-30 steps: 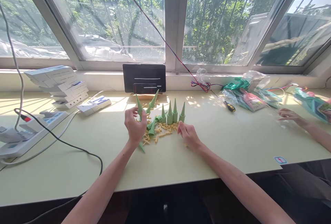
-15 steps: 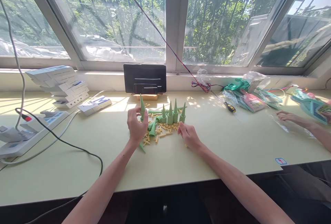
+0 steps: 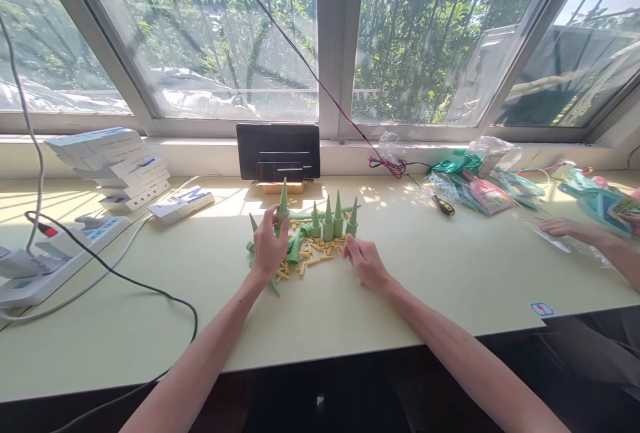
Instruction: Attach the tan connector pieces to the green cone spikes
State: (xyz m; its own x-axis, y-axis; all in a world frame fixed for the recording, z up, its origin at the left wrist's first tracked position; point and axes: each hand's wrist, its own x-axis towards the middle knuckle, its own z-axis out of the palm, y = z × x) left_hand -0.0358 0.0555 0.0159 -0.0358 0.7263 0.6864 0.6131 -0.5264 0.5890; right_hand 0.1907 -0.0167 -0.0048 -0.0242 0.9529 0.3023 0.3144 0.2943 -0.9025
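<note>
Sunlight comes through the slanted windows (image 3: 210, 40) and lies in bright patches along the back of the pale desk (image 3: 320, 326). At the middle of it, the person's left hand (image 3: 270, 243) has its fingers closed around an upright green cone (image 3: 283, 200), thumb on one side, with the pointed tip rising above the grip. From where I stand I cannot tell whether its base touches the desk. Beside it, to the right, four more cones (image 3: 328, 223) stand upright in a row, points up. The right hand (image 3: 367, 265) is low at the near side of the last one, its fingers curled together; whether they pinch anything I cannot tell. Between the hands, small yellow pegs (image 3: 313, 261) are scattered in front of the row, with loose green pieces (image 3: 294, 248) lying among them and more around the left hand. Behind all this, a black tablet (image 3: 279, 143) leans near the sill, a phone (image 3: 280, 171) in front of it. White boxes (image 3: 120, 166) are piled off to the left, near a power strip (image 3: 103, 238). Over on the right are a screwdriver (image 3: 443, 205), some pink and green packages (image 3: 487, 193), and another person's hand (image 3: 565, 228) over clear plastic.
</note>
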